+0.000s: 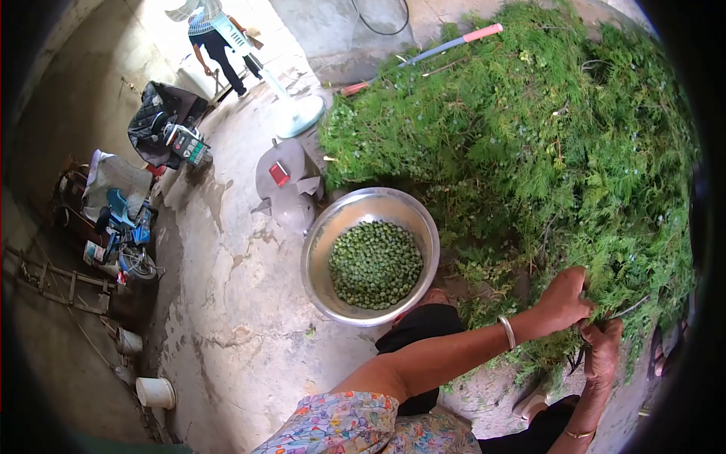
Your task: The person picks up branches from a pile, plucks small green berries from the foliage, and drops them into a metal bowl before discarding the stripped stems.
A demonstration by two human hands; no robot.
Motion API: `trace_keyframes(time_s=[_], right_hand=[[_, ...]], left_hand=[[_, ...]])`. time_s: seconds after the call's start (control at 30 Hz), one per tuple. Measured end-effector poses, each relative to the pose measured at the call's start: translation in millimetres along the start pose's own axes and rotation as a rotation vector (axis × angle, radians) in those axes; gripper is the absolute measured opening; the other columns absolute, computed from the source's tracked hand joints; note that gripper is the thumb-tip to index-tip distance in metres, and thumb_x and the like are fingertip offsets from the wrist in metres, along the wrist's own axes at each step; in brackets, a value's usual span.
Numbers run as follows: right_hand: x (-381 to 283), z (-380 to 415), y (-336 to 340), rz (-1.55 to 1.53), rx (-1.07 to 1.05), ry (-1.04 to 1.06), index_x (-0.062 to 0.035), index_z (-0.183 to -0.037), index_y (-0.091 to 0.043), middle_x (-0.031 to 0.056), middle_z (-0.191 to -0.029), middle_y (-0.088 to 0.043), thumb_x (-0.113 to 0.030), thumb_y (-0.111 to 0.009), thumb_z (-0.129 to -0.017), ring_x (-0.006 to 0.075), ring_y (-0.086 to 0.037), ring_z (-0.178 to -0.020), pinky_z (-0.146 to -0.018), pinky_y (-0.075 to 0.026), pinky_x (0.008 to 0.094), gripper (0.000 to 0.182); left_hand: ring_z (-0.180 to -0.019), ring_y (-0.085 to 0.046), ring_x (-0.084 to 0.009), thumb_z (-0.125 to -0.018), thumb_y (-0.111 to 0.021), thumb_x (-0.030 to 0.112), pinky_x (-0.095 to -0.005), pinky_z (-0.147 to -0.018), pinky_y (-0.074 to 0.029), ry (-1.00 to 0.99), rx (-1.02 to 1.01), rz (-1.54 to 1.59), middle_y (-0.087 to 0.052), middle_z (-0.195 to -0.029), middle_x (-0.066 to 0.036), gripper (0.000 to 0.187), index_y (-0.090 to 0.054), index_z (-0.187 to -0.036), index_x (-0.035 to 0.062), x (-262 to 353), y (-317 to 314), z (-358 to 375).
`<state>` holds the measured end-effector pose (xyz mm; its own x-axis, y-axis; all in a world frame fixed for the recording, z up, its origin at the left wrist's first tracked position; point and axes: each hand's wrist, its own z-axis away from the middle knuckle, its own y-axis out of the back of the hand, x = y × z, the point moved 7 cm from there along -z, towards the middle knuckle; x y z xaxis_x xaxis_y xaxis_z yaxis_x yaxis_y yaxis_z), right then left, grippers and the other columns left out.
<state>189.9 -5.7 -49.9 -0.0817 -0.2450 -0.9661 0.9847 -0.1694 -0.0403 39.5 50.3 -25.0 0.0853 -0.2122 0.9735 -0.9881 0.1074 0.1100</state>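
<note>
My left hand, with a silver bracelet at its wrist, is closed on a leafy evergreen sprig. Just below it, my right hand has its fingers wrapped round the stem side of the same sprig, and a thin bare twig sticks out to the right. The two hands nearly touch. Around them spreads a large heap of cut evergreen branches dotted with small bluish-green cones. A wide metal basin to the left of my hands holds many small round green cones.
Beside the basin stands a grey animal-shaped stool with a red packet on it. A long-handled tool with pink grips lies at the heap's edge. Farther back are a standing fan, a person, a covered scooter and white buckets.
</note>
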Motion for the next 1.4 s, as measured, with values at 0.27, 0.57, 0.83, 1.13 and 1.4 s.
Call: trace_keyframes(time_s=[0.27,0.57,0.83,1.13,1.4], right_hand=[[-15,12,-19,-0.037,-0.021,0.097,-0.0021,-0.097,-0.050,0.0028,-0.080,-0.057,-0.005,-0.071,-0.071,0.0090,-0.050,-0.066,-0.060,-0.042,0.0243,0.034],[-22,3,-13,0.195,-0.029,0.244,-0.0037,-0.080,-0.050,-0.0021,-0.067,-0.049,-0.009,-0.069,-0.077,0.0064,-0.040,-0.059,-0.052,-0.033,0.0225,0.019],[-22,0,7,0.072,0.106,0.225,-0.0070,-0.075,-0.055,-0.0056,-0.068,-0.048,-0.016,-0.067,-0.081,0.0066,-0.038,-0.064,-0.061,-0.031,0.0247,0.016],[-19,-4,36,0.102,0.287,0.169,-0.0036,-0.098,-0.065,0.0003,-0.084,-0.060,-0.028,-0.060,-0.088,0.0107,-0.047,-0.079,-0.078,-0.036,0.0285,0.026],[-19,-2,35,0.183,0.317,0.069,-0.0085,-0.075,-0.058,-0.0062,-0.065,-0.044,-0.030,-0.061,-0.087,0.0059,-0.036,-0.057,-0.051,-0.030,0.0252,0.024]], left_hand=[[-0.044,-0.047,-0.0092,-0.083,-0.059,0.009,-0.0269,-0.037,-0.033,0.323,-0.127,0.437,-0.049,-0.057,-0.002,0.015,-0.051,-0.075,-0.0022,-13,-7,-3],[-0.041,-0.040,-0.0071,-0.085,-0.058,0.010,-0.0248,-0.033,-0.028,0.554,-0.161,0.624,-0.048,-0.056,-0.002,0.015,-0.051,-0.077,0.0005,-9,3,-4],[-0.053,-0.052,-0.0096,-0.077,-0.064,0.005,-0.0248,-0.044,-0.040,0.320,-0.117,0.400,-0.053,-0.063,-0.004,0.015,-0.051,-0.077,-0.0020,-9,-1,-11],[-0.054,-0.052,-0.0091,-0.076,-0.063,0.003,-0.0250,-0.045,-0.041,0.222,-0.073,0.272,-0.053,-0.065,-0.005,0.013,-0.052,-0.076,-0.0026,-8,-1,-13],[-0.048,-0.050,-0.0083,-0.078,-0.063,0.004,-0.0245,-0.039,-0.037,0.377,-0.105,0.433,-0.054,-0.061,-0.005,0.011,-0.053,-0.077,-0.0021,-2,3,-11]])
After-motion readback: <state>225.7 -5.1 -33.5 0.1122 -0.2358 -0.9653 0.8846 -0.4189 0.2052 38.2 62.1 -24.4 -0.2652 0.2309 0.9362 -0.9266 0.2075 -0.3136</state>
